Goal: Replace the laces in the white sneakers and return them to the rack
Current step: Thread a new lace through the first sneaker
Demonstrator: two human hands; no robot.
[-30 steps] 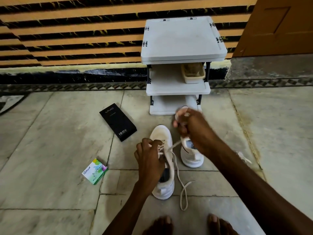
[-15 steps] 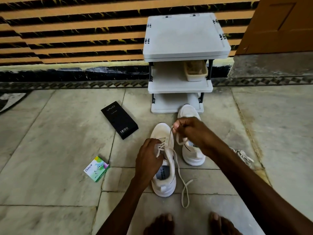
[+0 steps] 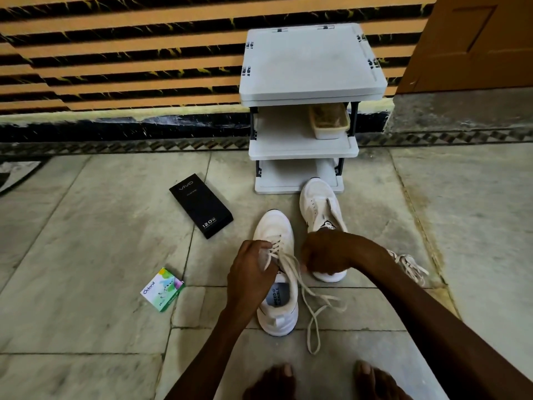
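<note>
Head view, looking down at the tiled floor point(image 3: 86, 241). Crouches over the near sneaker point(image 3: 275, 226), which stands on the floor between both arms, toe pointing away, heel toward 2 bare feet point(image 3: 277, 379) at the bottom edge.

Pinches a strand of the lace point(image 3: 314, 321) with the left hand point(image 3: 253, 272) — fingers curled in at the eyelets, thumb over the strand, palm against the shoe's left side. Holds the right hand point(image 3: 326, 252) just right of the eyelets, fingers folded tight into the palm; cannot tell whether a lace end sits inside that fist. Lets the loose lace ends trail off the shoe's right side onto the floor, looping toward the feet.

Has the far sneaker point(image 3: 317, 197) just beyond and to the right, tongue raised, toe at the front edge of the lowest shelf of the rack point(image 3: 311, 62), heel partly hidden behind the right hand. Has a second, tangled lace point(image 3: 409, 264) lying on the floor to the right of the right forearm.

Faces the rack — 3 white shelves against the striped wall point(image 3: 115, 53), with a beige tray point(image 3: 328, 131) on the right of the middle shelf. Takes in a black box point(image 3: 201, 204) flat on the floor left of the rack, and a small green-and-white box point(image 3: 163, 288) nearer, left of the left hand, apart from both shoes.
</note>
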